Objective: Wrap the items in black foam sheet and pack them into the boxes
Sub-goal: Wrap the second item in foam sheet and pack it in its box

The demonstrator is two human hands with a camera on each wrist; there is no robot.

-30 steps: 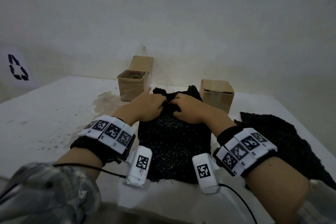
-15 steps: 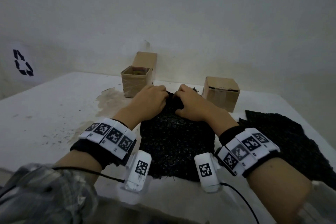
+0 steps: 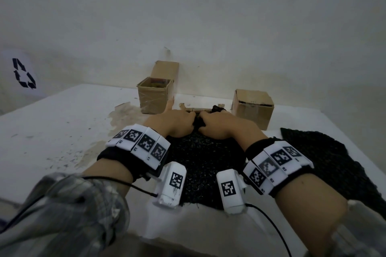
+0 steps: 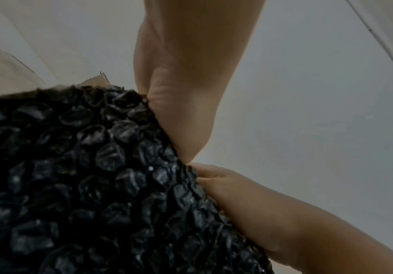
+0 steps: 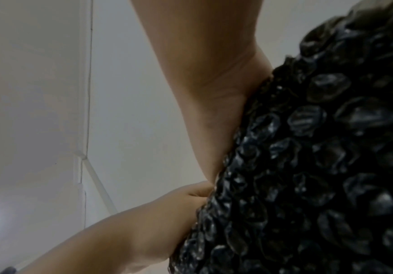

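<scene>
A black bubbled foam sheet (image 3: 205, 165) lies on the white table (image 3: 52, 127) in front of me. Both hands press on its far, bunched-up end. My left hand (image 3: 176, 121) curls its inner fingers into the sheet, while two outer fingers stick out beyond it. My right hand (image 3: 221, 126) grips the bunched sheet beside it, knuckles nearly touching the left. A tan strip of the item (image 3: 198, 109) shows just past the fingers; the rest is hidden. The wrist views show the foam sheet (image 4: 73, 185) (image 5: 320, 166) close up, with each palm against it.
An open cardboard box (image 3: 155, 96) with its flap up stands at the back left, against the wall. A closed cardboard box (image 3: 252, 107) stands at the back right. A second black sheet (image 3: 334, 162) lies flat on the right. Stains mark the table's left.
Both hands have pushed the bunched end of the sheet farther from me, toward the wall and between the boxes. A tan edge now shows beyond the fingers.
</scene>
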